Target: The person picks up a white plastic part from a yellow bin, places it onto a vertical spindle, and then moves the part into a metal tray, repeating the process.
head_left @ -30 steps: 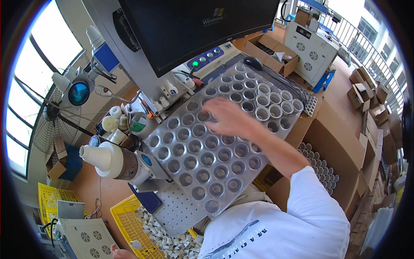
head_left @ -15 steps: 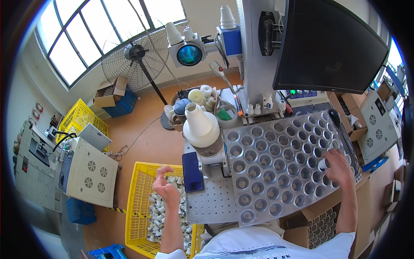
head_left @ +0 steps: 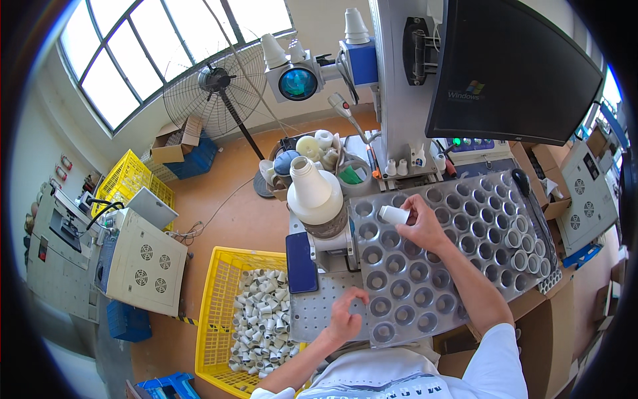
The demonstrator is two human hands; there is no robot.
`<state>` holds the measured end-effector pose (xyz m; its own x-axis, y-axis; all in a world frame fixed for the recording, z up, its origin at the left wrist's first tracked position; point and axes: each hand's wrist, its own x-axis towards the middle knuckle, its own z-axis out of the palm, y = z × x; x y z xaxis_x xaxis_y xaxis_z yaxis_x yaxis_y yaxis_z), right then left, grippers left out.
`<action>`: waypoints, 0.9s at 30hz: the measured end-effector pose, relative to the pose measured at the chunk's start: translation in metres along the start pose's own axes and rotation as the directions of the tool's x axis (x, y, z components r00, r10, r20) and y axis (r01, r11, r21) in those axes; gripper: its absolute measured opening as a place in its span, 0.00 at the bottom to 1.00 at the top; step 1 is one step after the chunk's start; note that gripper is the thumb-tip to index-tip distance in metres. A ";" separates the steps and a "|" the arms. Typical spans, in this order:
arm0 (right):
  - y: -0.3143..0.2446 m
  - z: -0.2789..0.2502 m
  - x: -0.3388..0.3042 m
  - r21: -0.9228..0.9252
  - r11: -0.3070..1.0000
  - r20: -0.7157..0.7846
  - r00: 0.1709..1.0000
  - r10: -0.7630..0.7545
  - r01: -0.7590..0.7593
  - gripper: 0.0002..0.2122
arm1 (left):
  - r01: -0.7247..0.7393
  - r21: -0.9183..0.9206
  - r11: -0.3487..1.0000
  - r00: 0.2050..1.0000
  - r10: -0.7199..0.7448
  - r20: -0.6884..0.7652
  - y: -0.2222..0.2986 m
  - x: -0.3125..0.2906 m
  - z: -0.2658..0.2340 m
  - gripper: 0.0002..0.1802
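My right hand (head_left: 425, 226) is closed on a white tapered plastic sleeve (head_left: 393, 214), tilted on its side above the far left part of a metal tray (head_left: 405, 329) full of round holes. Several similar white sleeves (head_left: 533, 264) stand in holes at the tray's right end. My left hand (head_left: 345, 319) hovers over a perforated metal plate (head_left: 319, 306), fingers loosely curled and apart, with nothing visible in it. Left of the plate, a yellow basket (head_left: 207, 319) holds a heap of small white sleeves (head_left: 262, 326).
A dark phone (head_left: 302, 263) lies beside a machine fixture topped by a large white cone (head_left: 311, 193). Behind stand a metal column (head_left: 407, 100) and a black monitor (head_left: 512, 80). Cardboard (head_left: 551, 332) is below the tray's right side. A fan (head_left: 214, 78) stands near the window.
My right hand has moved from the tray's right end to its far left, holding a sleeve. My left hand has come from over the basket to the perforated plate. The monitor now displays a logo.
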<state>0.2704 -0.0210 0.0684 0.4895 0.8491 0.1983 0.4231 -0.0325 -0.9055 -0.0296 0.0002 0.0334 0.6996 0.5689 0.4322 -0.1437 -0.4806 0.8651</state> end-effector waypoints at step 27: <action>-0.001 -0.003 -0.012 -0.051 0.998 0.004 0.999 -0.041 0.042 0.19 | -0.200 -0.095 0.975 0.956 0.173 -0.239 0.007 0.031 -0.037 0.19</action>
<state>0.2658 -0.0330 0.0681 0.4687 0.8517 0.2342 0.4812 -0.0238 -0.8763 -0.0348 0.0398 0.0625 0.4768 0.6198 0.6234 -0.3470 -0.5188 0.7813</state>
